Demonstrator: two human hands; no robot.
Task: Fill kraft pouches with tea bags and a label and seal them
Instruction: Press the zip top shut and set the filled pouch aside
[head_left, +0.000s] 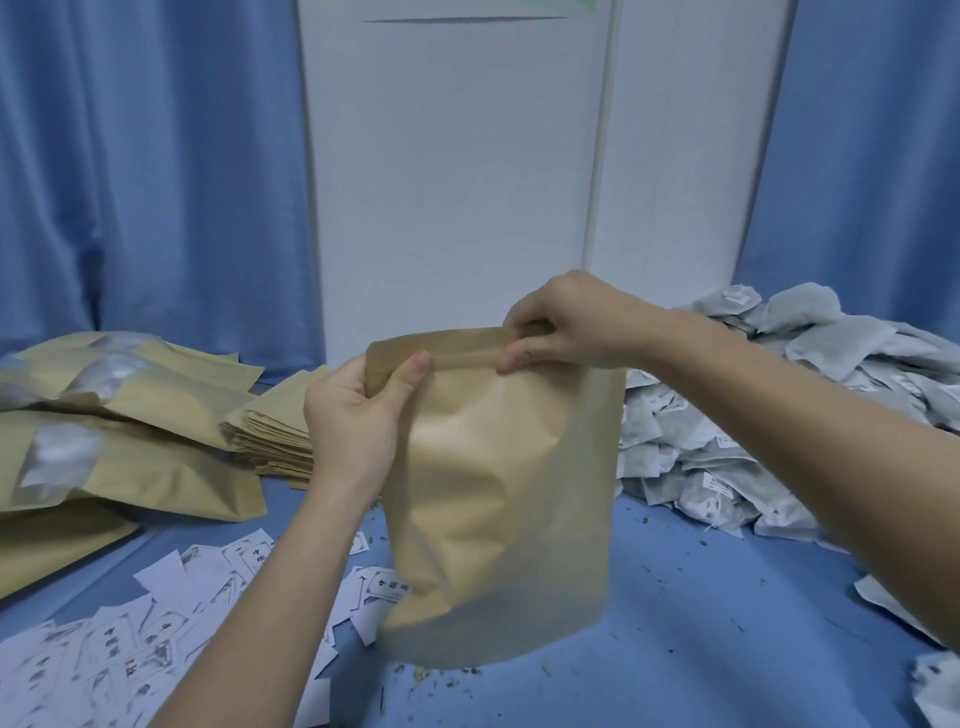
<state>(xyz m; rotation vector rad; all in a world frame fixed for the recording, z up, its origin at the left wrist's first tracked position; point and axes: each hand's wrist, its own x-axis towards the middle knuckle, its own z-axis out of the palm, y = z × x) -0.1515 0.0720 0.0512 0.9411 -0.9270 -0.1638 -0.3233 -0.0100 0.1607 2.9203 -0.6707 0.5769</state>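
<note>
A bulging kraft pouch (498, 499) stands upright at the table's middle, its bottom blurred just above the blue surface. My left hand (358, 410) pinches the top strip at its left corner, thumb in front. My right hand (561, 322) pinches the same strip further right, fingers curled over the top edge. The strip between my hands looks pressed flat. What is inside the pouch is hidden. A heap of grey tea bags (769, 405) lies at the right. Loose white printed labels (156, 623) are scattered at the lower left.
Filled kraft pouches (114, 426) with clear windows lie stacked at the left, next to a pile of flat empty pouches (275, 421). The blue table (701, 623) carries tea crumbs. Blue curtains and a white panel (457, 182) stand behind.
</note>
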